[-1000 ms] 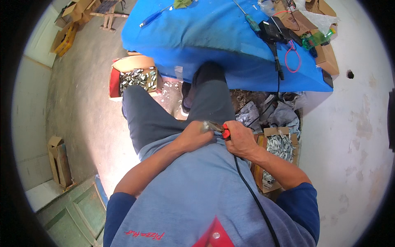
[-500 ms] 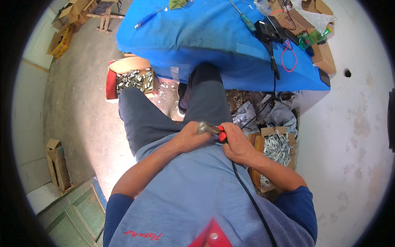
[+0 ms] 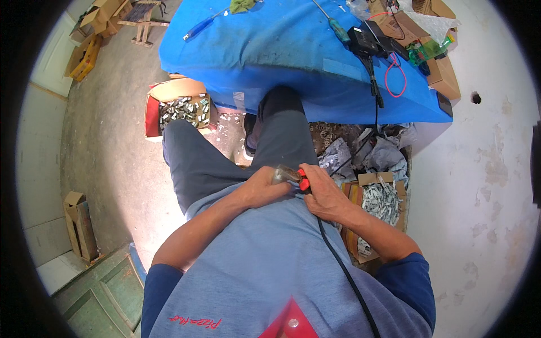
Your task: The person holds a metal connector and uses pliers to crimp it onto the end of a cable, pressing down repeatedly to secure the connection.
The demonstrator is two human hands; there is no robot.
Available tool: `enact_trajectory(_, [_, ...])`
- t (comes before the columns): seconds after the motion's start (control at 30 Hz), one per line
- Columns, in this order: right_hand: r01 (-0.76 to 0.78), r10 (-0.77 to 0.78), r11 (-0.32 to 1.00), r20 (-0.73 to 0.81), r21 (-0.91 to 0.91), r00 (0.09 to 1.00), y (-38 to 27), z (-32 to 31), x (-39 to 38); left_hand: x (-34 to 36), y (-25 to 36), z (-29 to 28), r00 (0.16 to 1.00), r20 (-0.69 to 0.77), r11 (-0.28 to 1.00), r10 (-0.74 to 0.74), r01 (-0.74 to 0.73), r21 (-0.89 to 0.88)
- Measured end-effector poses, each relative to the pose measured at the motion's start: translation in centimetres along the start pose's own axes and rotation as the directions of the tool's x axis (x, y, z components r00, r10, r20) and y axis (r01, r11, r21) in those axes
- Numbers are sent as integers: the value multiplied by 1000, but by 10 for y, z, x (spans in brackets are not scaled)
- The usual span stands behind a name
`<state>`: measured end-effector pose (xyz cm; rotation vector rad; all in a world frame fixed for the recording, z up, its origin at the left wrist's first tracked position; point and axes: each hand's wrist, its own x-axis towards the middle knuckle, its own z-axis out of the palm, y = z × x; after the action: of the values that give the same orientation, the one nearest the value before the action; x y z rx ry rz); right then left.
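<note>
Pliers (image 3: 303,183) are clasped in the right hand (image 3: 323,194); part (image 3: 280,174), too blurred to identify, is pinched in the left hand (image 3: 262,187). Should be braced firmly, jaws kept square. Both are held short of the table's (image 3: 253,48) near edge.

The hand tool (image 3: 293,176) is showing red grips (image 3: 305,184), and the cable (image 3: 345,270) is showing black. The desk cover (image 3: 253,48) is presenting blue. The shirt (image 3: 242,248) is displaying light blue with dark blue sleeves (image 3: 403,281).
</note>
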<state>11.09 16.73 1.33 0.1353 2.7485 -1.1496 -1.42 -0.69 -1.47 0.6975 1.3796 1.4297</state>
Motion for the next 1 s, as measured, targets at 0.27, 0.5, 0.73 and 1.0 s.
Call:
enact_trajectory(0.27, [97, -97, 995, -18, 36, 995, 8, 1, 3, 0, -1, -1, 999, 29, 999, -32, 32, -10])
enact_trajectory(0.5, [84, -84, 996, -23, 26, 996, 4, 1, 3, 0, -1, -1, 999, 30, 999, -21, 23, -49])
enact_trajectory(0.73, [31, -32, 999, 35, 37, 999, 4, -1, 5, -1, -4, -3, 1000, 16, 1000, -1, 1, -24])
enact_trajectory(1.0, [75, -72, 996, 49, -45, 996, 4, -2, 10, 1, -12, -5, 1000, -16, 1000, -23, 22, -5])
